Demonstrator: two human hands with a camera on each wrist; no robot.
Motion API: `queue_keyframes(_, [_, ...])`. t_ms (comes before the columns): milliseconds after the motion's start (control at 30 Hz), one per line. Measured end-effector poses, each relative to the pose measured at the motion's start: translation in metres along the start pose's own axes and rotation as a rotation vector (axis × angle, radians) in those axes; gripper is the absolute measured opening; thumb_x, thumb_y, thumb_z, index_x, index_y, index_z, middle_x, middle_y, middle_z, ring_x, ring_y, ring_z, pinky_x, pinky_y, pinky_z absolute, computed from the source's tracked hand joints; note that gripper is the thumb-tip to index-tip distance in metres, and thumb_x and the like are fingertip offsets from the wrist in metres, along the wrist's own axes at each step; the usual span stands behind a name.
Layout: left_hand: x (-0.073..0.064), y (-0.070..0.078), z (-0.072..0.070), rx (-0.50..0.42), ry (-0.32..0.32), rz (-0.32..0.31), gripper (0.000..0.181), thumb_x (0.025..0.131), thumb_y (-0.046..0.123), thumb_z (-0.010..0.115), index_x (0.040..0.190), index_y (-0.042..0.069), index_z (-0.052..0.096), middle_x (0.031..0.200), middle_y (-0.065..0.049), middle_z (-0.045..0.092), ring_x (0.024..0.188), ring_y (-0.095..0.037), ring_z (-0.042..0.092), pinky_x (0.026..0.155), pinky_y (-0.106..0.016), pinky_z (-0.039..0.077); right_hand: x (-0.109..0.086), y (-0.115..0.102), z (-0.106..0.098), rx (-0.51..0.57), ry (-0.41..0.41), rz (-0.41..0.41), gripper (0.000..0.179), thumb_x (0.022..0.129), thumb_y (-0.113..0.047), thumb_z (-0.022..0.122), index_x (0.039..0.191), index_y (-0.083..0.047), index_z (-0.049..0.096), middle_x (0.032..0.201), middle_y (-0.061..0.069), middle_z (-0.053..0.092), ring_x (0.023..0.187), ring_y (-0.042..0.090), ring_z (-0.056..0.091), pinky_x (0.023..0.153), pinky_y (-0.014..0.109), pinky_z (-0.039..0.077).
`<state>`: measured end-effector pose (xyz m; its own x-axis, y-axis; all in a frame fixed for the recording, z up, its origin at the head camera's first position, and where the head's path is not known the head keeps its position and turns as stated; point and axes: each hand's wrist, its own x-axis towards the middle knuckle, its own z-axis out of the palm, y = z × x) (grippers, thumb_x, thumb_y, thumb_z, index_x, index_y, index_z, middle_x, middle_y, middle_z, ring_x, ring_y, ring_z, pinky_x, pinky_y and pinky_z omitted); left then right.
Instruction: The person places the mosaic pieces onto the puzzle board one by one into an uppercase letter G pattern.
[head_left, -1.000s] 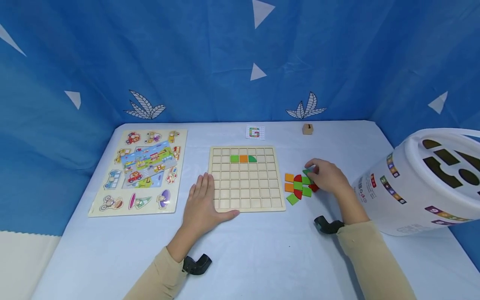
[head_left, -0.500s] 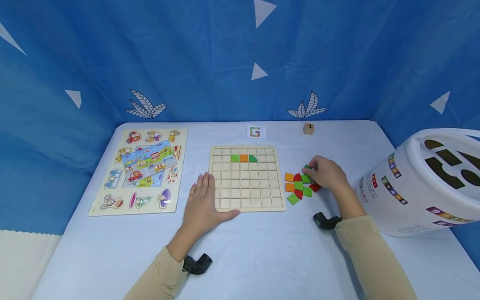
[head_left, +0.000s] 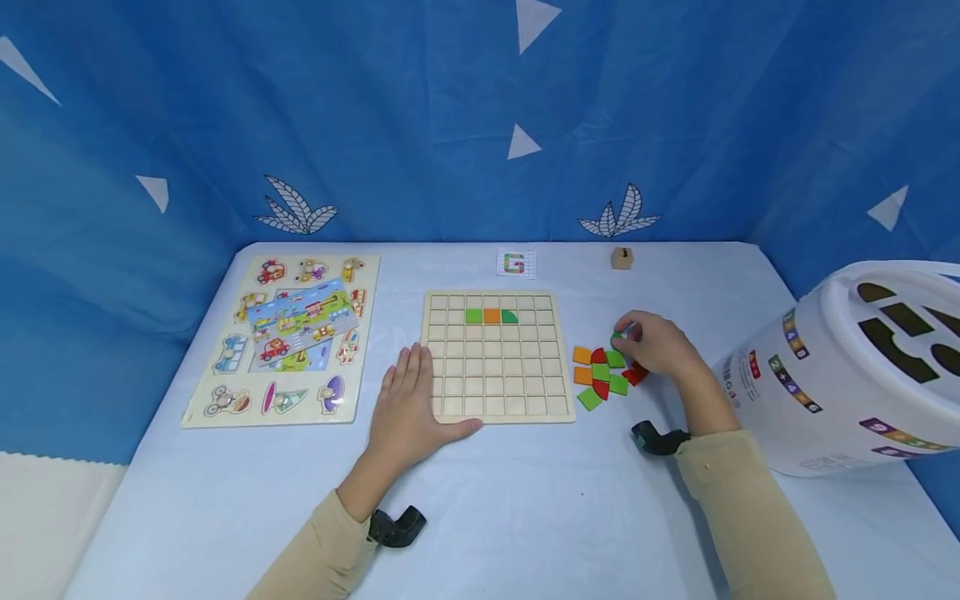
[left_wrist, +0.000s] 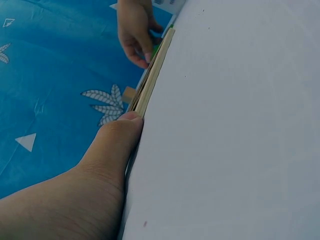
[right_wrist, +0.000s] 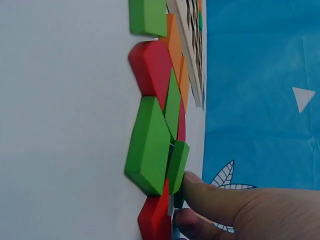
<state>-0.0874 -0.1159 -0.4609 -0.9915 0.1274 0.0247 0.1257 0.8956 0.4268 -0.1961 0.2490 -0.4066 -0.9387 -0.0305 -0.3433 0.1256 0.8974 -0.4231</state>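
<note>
My left hand (head_left: 405, 412) lies flat with fingers straight along the left edge of the wooden grid board (head_left: 497, 417). Its thumb stretches along the board's near edge, touching it in the left wrist view. A green square tile (head_left: 474, 317), an orange tile (head_left: 492, 316) and a dark green quarter-circle tile (head_left: 509, 317) sit in the board's second row. At the far side of the loose tiles, my right hand (head_left: 656, 343) pinches a dark green tile (head_left: 618, 337), mostly covered by the fingers. Loose green squares (right_wrist: 147, 150), orange squares (head_left: 582, 356) and red rounded tiles (right_wrist: 150, 67) lie beside the board.
A small pattern card (head_left: 516, 263) lies behind the board, with a wooden block (head_left: 622, 257) to its right. A white bucket (head_left: 813, 417) stands on the right. On the left, a picture puzzle board (head_left: 247, 412) carries illustrated cards (head_left: 303, 321).
The head view has shifted slightly. My right hand has drawn the dark green tile a little away from the green squares. My left hand stays at the board's corner.
</note>
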Motion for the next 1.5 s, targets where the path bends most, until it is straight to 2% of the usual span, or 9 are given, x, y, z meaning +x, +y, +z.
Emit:
queue_keyframes(300, [0.001, 0.000, 0.000, 0.013, -0.002, 0.004, 0.136, 0.066, 0.087, 0.062, 0.158, 0.000, 0.012, 0.167, -0.017, 0.009, 0.156, -0.033, 0.003, 0.125, -0.052, 0.012, 0.003, 0.007, -0.003, 0.017, -0.022, -0.052, 0.038, 0.096, -0.020, 0.065, 0.132, -0.014, 0.057, 0.112, 0.017, 0.058, 0.098, 0.031, 0.054, 0.078, 0.035, 0.053])
queue_keyframes(467, [0.001, -0.001, 0.000, 0.013, 0.000, 0.006, 0.136, 0.066, 0.086, 0.062, 0.158, -0.001, 0.012, 0.167, -0.017, 0.009, 0.156, -0.033, 0.003, 0.125, -0.052, 0.012, 0.005, 0.007, -0.001, 0.052, 0.007, -0.053, 0.034, 0.094, -0.021, 0.068, 0.124, -0.011, 0.057, 0.104, 0.014, 0.055, 0.095, 0.029, 0.052, 0.070, 0.029, 0.050])
queue_keyframes(700, [0.001, 0.000, 0.000, 0.021, 0.009, 0.005, 0.136, 0.066, 0.087, 0.062, 0.158, -0.001, 0.013, 0.167, -0.017, 0.010, 0.156, -0.033, 0.004, 0.125, -0.052, 0.012, 0.008, 0.003, 0.001, 0.105, 0.068, -0.048, 0.030, 0.091, -0.023, 0.073, 0.111, -0.009, 0.056, 0.103, 0.014, 0.056, 0.089, 0.028, 0.051, 0.064, 0.026, 0.048])
queue_keyframes(833, [0.001, 0.000, 0.000, 0.019, 0.009, 0.006, 0.136, 0.066, 0.086, 0.063, 0.158, -0.001, 0.012, 0.167, -0.017, 0.010, 0.156, -0.033, 0.005, 0.125, -0.052, 0.012, 0.011, 0.001, 0.001, 0.134, 0.072, -0.058, 0.031, 0.091, -0.026, 0.073, 0.111, -0.009, 0.056, 0.104, 0.014, 0.056, 0.091, 0.028, 0.051, 0.064, 0.025, 0.048])
queue_keyframes(933, [0.001, 0.000, 0.000, 0.018, 0.003, 0.001, 0.136, 0.066, 0.086, 0.063, 0.158, 0.000, 0.012, 0.167, -0.017, 0.010, 0.156, -0.032, 0.004, 0.126, -0.051, 0.011, 0.014, -0.002, 0.003, 0.158, 0.081, -0.098, 0.032, 0.092, -0.027, 0.071, 0.115, -0.010, 0.056, 0.105, 0.013, 0.056, 0.096, 0.028, 0.051, 0.067, 0.026, 0.048])
queue_keyframes(1100, [0.001, 0.001, 0.001, 0.018, 0.002, -0.002, 0.136, 0.066, 0.085, 0.064, 0.158, -0.001, 0.013, 0.167, -0.017, 0.011, 0.156, -0.032, 0.005, 0.126, -0.050, 0.011, 0.017, -0.022, 0.010, 0.194, 0.104, -0.167, 0.029, 0.094, -0.025, 0.068, 0.119, -0.013, 0.060, 0.107, 0.014, 0.059, 0.098, 0.028, 0.052, 0.068, 0.025, 0.050])
queue_keyframes(1267, [0.001, 0.001, 0.000, 0.017, 0.003, -0.002, 0.135, 0.066, 0.084, 0.065, 0.158, -0.001, 0.014, 0.167, -0.017, 0.011, 0.156, -0.033, 0.005, 0.125, -0.051, 0.012, 0.025, -0.056, 0.020, 0.214, 0.098, -0.222, 0.026, 0.095, -0.026, 0.068, 0.118, -0.014, 0.062, 0.107, 0.012, 0.063, 0.092, 0.027, 0.055, 0.067, 0.027, 0.049])
queue_keyframes(1500, [0.001, 0.002, 0.000, 0.017, 0.000, -0.006, 0.136, 0.065, 0.086, 0.064, 0.158, -0.001, 0.014, 0.167, -0.017, 0.011, 0.156, -0.033, 0.005, 0.125, -0.051, 0.012, 0.034, -0.105, 0.038, 0.236, 0.047, -0.359, 0.023, 0.096, -0.023, 0.067, 0.117, -0.013, 0.064, 0.103, 0.010, 0.066, 0.083, 0.025, 0.056, 0.067, 0.032, 0.046])
